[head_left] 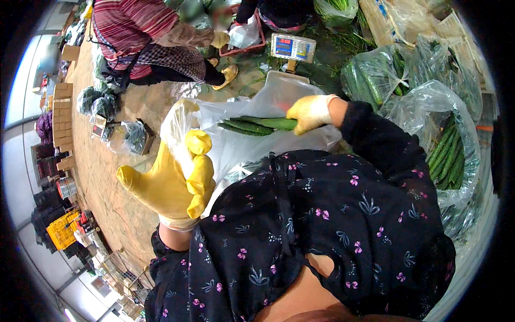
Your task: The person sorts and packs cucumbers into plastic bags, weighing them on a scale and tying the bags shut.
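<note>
My right hand (310, 114), in a yellow-and-white glove, is closed around the ends of a few long green cucumbers (252, 126). They point left over the mouth of a clear plastic bag (230, 155) in front of my body. At the bag's left side is my left hand (169, 185) in a yellow glove. Its thumb sticks out to the left while several fingers curl, and the film of the bag is draped over and caught on the fingers. The lower part of the bag is hidden behind my sleeve and chest.
On the right, a large open bag of cucumbers (448, 155) stands near tied clear bags of greens (373, 78). Ahead is a digital scale (292, 49). A person in a striped top (134, 32) bends at the far left. Filled bags (129, 137) sit on the floor; stacked cartons (63, 118) line the left.
</note>
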Demonstrator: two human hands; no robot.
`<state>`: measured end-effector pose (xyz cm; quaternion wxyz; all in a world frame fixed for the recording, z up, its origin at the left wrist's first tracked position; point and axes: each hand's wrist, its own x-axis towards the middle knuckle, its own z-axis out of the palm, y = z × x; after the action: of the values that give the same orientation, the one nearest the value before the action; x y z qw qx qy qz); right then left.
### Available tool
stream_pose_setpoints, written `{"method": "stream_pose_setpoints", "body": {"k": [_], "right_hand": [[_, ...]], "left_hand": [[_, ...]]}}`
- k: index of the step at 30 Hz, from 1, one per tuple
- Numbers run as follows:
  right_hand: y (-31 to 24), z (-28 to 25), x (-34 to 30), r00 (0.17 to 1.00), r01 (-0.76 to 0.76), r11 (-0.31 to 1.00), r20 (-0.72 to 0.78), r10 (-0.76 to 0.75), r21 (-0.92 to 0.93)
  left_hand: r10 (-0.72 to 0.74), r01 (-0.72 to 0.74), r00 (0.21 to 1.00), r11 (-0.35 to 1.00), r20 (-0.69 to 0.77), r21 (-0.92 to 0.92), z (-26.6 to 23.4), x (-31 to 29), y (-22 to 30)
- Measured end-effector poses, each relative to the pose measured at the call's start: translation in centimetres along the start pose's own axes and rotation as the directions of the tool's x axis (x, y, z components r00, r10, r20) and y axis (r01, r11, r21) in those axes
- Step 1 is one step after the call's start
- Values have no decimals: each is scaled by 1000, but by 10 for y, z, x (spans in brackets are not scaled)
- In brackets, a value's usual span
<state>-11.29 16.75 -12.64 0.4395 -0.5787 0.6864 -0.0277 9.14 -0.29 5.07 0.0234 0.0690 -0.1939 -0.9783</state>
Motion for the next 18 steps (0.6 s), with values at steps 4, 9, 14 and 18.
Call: {"method": "stream_pose_setpoints", "body": {"k": [4,9,14,18], "right_hand": [[-28,-16,28,999,34,997,-33,-32,67],[-5,16,64,962,105,945,-273,-18,309],[97,76,25,897,-442,886,53,439,139],[82,62,-65,885,-378,908,-217,412,183]], "left_hand": [[0,0,1000,1000,14,22,-1,1,2],[8,-8,1000,1000,16,4,3,3,1],[81,-69,993,989,87,-129,-9,-3,16],[-97,105,994,966,48,-235,-37,11,3]]}}
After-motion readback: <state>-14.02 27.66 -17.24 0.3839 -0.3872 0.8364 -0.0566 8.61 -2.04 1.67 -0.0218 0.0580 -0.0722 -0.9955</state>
